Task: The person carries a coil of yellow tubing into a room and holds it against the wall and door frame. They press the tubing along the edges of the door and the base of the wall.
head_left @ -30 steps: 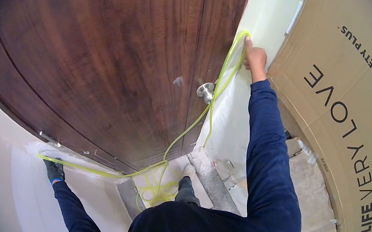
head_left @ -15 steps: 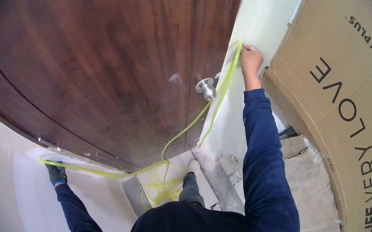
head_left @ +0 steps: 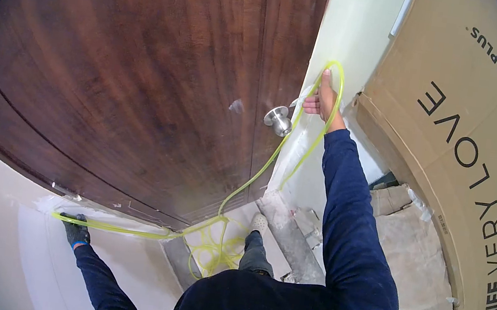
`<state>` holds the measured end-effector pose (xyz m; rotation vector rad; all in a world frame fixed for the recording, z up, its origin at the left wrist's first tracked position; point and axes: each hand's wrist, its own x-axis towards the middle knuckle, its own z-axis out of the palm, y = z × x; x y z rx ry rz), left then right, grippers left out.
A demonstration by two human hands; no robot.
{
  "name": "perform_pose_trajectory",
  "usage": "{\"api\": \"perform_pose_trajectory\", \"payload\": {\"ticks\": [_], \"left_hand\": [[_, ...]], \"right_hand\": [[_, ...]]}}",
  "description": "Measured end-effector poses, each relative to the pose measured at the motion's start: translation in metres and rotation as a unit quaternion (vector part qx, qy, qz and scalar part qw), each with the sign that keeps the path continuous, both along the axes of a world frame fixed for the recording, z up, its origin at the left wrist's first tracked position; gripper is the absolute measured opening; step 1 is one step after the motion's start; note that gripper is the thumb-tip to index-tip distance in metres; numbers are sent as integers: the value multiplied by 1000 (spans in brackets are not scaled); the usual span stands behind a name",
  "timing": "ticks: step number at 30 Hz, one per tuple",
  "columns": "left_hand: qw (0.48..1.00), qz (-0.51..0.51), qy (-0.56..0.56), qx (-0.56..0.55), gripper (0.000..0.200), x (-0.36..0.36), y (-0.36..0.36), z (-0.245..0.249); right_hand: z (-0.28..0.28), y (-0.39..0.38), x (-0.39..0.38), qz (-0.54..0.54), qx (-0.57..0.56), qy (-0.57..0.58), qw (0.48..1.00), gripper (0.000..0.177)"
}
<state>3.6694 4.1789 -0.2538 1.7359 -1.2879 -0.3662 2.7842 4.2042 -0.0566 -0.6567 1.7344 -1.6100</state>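
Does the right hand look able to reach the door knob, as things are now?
Probably yes. The right hand is close to the door knob, and nothing large blocks the way; only the yellow cord runs past, and might catch.

Tubing (head_left: 119, 229) yellow-green; door (head_left: 145, 79) red-brown, wood-grained; sleeves (head_left: 354, 213) navy; cardboard (head_left: 411, 63) tan, lettering (head_left: 447, 125) black; knob (head_left: 279, 122) silver

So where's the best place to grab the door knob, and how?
Probably around its rounded end, coming straight at the front of the door: the knob sticks out from there. Mind the yellow cord, which runs close beside it.
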Motion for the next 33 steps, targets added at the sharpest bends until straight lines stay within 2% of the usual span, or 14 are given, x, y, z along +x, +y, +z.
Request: {"api": "perform_pose_trajectory", "payload": {"ticks": [1, 2, 4, 7, 8, 11, 15, 23, 26, 28, 29, 31, 32, 33], "left_hand": [[1000, 1, 2, 0, 78, -2, 1, 7], [982, -26, 186, -6, 78, 0, 2, 10], [929, -52, 367, -12, 79, -2, 1, 11], [949, -54, 310, 25, 80, -10, 3, 13], [982, -29, 185, 29, 80, -12, 4, 10], [997, -20, 15, 69, 81, -9, 0, 9], [998, -19, 64, 7, 80, -23, 10, 21], [942, -72, 325, -44, 84, 23, -9, -11], [948, -74, 308, -22, 85, 13, -5, -5], [997, -20, 70, 33, 84, -19, 10, 19], [997, -18, 71, 34, 84, -9, 6, 12], [928, -72, 364, -46, 83, 20, -6, -11], [928, -70, 364, -46, 83, 16, -4, -9], [987, -21, 156, -12, 82, 6, -2, -5]], "right_hand": [[0, 1, 1, -1, -13, -4, 1000, 101], [-4, 1, 0, 0, -12, -2, 1000, 101], [-21, -1, -3, 32, -26, 63, 997, 65], [-63, -13, -15, 10, -92, 139, 986, 32], [-62, -14, -13, 3, -116, 93, 989, 18], [-59, -9, -9, 8, -133, 125, 983, 12], [-64, -6, 6, -57, -190, 101, 975, 11], [-79, -6, -9, -20, -200, 56, 978, 31], [-61, 16, 6, -46, -11, 77, 996, 60], [-61, 19, 13, -24, 32, 50, 998, 75], [-62, 18, 15, -2, 77, 20, 997, 91], [-64, 12, 17, 56, 112, -9, 992, 106], [-67, 10, 20, 67, 93, -40, 993, 108], [-70, 10, 22, 78, 74, -70, 992, 111]]}}
